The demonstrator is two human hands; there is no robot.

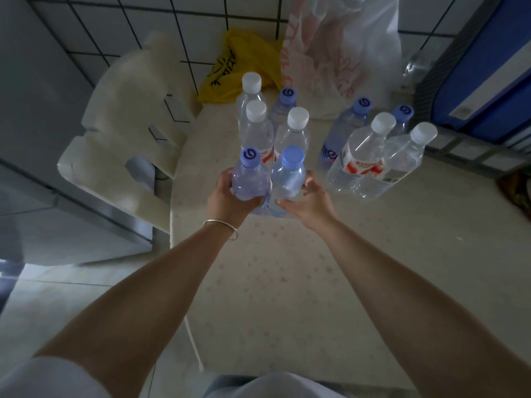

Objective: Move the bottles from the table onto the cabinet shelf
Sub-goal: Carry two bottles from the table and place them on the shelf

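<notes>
clear plastic bottles with blue caps stand upright, touching, at the near edge of the cluster on your table (pixel 287 282). your left hand (pixel 227 196) grips the left bottle (pixel 249 179); your right hand (pixel 309 201) curls around the right bottle (pixel 287 179).

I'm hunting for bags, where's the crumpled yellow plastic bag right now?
In the head view, the crumpled yellow plastic bag lies at the table's far edge against the tiled wall, behind the left bottle cluster, left of the white plastic bag.
</notes>
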